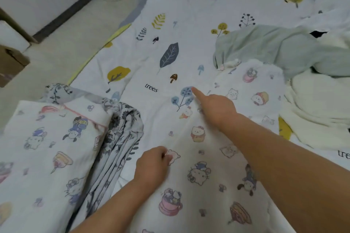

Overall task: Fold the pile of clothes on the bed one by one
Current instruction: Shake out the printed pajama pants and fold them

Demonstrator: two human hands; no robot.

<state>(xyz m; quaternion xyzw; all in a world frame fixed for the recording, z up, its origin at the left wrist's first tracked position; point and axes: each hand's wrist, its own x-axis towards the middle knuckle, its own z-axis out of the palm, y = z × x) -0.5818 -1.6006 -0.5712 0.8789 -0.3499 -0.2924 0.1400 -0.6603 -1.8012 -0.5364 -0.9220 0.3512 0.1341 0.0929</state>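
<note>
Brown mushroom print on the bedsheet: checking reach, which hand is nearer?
Right. The right hand points just below-right of the mushroom print; the left hand pinches cartoon-print cloth much lower.

home bedroom, bed [170, 24] under leaf-print sheet, strewn clothes [274, 49], tiled floor [66, 30] beside it

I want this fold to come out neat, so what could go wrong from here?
The left hand pinches only a small bit of the cartoon-print garment, so the edge may slip or fold crooked. The right hand lies on creased cloth; creases there could get folded in. The unfolded pile lies close and could snag the cloth.
</note>
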